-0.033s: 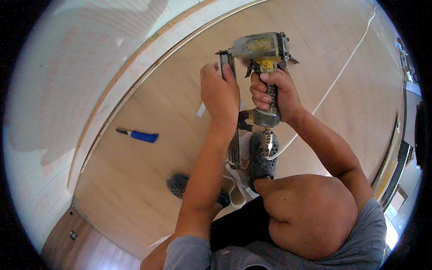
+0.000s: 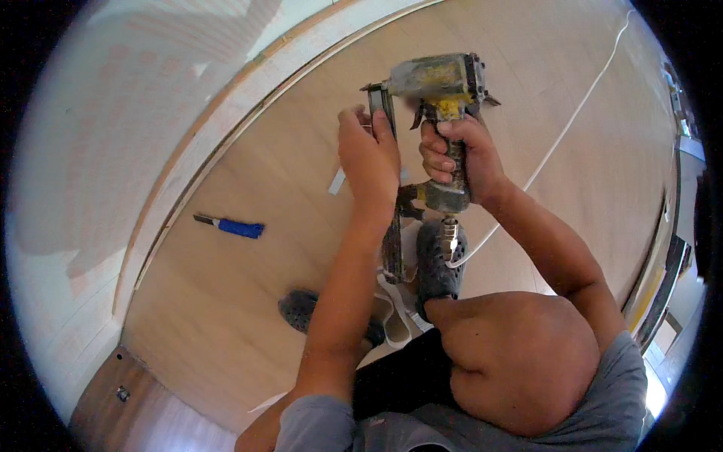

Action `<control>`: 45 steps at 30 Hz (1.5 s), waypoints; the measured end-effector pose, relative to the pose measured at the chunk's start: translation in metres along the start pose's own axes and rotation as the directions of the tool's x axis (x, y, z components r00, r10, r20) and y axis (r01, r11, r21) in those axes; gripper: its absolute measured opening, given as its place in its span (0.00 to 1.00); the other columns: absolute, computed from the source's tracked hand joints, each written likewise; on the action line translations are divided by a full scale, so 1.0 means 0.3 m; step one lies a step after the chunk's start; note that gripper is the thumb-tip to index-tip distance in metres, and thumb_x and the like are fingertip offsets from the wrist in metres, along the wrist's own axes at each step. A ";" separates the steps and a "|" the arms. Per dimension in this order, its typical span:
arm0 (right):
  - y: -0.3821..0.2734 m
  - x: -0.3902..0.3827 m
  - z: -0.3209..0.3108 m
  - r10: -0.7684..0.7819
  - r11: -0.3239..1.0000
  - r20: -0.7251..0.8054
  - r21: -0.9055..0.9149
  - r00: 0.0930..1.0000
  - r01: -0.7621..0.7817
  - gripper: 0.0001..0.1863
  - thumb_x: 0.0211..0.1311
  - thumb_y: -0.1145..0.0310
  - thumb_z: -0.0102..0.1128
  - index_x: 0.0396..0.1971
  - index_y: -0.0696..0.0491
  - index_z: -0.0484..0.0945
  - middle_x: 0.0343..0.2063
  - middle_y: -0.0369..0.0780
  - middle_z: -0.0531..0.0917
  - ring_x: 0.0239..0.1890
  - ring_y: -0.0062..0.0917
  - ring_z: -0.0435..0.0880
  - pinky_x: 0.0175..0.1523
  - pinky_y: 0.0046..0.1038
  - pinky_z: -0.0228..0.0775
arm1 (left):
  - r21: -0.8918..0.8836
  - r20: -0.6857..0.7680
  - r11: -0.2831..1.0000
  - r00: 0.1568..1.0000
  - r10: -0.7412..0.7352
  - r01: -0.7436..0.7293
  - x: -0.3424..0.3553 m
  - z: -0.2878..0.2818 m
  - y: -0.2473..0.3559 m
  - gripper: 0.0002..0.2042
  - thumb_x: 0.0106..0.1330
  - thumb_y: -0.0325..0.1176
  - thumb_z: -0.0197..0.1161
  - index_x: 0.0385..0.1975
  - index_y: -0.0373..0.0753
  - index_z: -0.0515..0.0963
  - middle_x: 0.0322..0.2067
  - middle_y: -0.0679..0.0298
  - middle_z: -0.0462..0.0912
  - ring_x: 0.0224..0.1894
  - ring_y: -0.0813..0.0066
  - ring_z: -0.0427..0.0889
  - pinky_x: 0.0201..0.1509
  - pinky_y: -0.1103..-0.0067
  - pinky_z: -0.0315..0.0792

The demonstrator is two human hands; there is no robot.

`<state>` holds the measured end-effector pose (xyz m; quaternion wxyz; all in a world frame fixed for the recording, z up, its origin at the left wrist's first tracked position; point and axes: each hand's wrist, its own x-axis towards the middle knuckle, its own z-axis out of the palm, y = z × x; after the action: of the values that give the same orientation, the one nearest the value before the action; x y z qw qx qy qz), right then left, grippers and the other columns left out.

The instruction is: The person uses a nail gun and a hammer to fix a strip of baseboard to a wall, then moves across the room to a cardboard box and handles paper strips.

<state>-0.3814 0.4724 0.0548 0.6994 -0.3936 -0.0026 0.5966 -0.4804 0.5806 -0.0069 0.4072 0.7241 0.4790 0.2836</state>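
A worn pneumatic nail gun (image 2: 429, 79), grey with yellow patches, is held up above the floor with its nose to the left. My right hand (image 2: 480, 158) wraps its dark grip, thumb across the back, below the trigger. My left hand (image 2: 369, 166) is closed at the upper part of the long magazine (image 2: 393, 252), thumb against the rail; its other fingers are partly hidden behind. Whether small fasteners are between those fingers cannot be seen. At the base of the grip, a metal coupling (image 2: 449, 230) joins a white air hose (image 2: 576, 113).
A blue-handled utility knife (image 2: 239, 227) lies on the wood-toned floor (image 2: 226, 301) to the left. Beside my left wrist is a short pale strip (image 2: 337, 181). Dark clogs (image 2: 438, 264) are on my feet, with white straps (image 2: 397, 335) between them. A pale wall (image 2: 113, 151) rises at left.
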 end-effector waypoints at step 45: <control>-0.031 0.054 -0.006 -0.009 0.999 0.043 -0.036 0.999 0.010 0.13 0.68 0.62 0.56 0.27 0.53 0.69 0.14 0.29 0.65 0.14 0.16 0.64 0.21 0.21 0.63 | -0.670 0.213 0.669 0.946 -0.243 0.322 -0.076 -0.072 -0.129 0.22 0.77 0.49 0.47 0.51 0.36 0.76 0.50 0.54 0.82 0.52 0.62 0.79 0.59 0.67 0.72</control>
<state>-0.3681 0.4852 0.0511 0.6948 -0.3930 -0.0302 0.6016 -0.5243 0.5743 -0.0298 0.7129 0.4480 0.4209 0.3375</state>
